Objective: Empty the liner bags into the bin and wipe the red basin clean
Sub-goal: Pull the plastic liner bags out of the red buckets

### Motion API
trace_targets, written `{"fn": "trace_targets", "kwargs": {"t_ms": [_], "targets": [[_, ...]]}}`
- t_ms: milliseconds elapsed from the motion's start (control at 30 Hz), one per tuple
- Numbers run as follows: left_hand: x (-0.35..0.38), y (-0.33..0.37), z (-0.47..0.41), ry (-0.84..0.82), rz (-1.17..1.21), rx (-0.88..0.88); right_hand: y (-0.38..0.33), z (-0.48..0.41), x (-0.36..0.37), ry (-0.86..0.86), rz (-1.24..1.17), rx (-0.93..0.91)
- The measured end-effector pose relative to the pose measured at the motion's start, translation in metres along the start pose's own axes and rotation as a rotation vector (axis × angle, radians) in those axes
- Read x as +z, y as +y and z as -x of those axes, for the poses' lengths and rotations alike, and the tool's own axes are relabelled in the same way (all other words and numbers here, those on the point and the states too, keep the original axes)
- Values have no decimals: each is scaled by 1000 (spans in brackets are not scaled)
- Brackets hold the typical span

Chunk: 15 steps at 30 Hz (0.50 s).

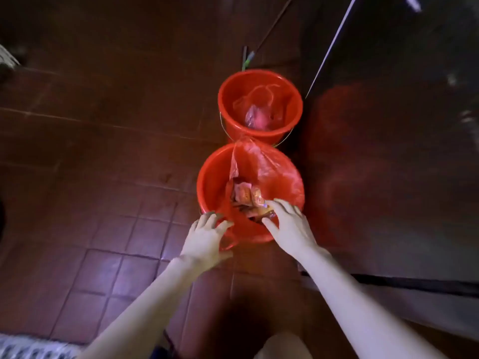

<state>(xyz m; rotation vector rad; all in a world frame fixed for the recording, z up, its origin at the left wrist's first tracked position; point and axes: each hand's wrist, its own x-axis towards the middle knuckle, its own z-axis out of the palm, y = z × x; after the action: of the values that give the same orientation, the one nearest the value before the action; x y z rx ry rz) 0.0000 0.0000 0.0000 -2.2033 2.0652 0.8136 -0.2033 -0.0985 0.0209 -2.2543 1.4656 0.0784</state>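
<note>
Progress early | red liner bag (269, 172), waste (245, 195) inside, seated in red basin (204, 182) on floor (103, 177) | left grip (207, 235), right grip (287, 224) laid spread-fingered at bag edge, apparently released | emptying and wiping not yet done

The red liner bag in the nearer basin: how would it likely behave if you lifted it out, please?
The liner bag is thin, wrinkled film, so it will probably sag and fold, not hold shape. Its load looks like a few wrappers, so likely light. Glossy plastic may slip through fingers.
</note>
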Motion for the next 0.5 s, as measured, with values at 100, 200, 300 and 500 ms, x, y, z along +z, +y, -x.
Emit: {"fn": "trace_targets", "kwargs": {"t_ms": [100, 200, 300, 500], "targets": [[39, -24, -37, 43, -129, 120, 21, -45, 49, 104, 50, 15], [66, -39, -64, 100, -220, 259, 41, -86, 79, 224, 126, 43], [88, -45, -81, 245, -279, 424, 62, -118, 89, 361, 251, 84], [100, -41, -97, 326, -169, 627, 94, -133, 99, 298, 356, 156]]}}
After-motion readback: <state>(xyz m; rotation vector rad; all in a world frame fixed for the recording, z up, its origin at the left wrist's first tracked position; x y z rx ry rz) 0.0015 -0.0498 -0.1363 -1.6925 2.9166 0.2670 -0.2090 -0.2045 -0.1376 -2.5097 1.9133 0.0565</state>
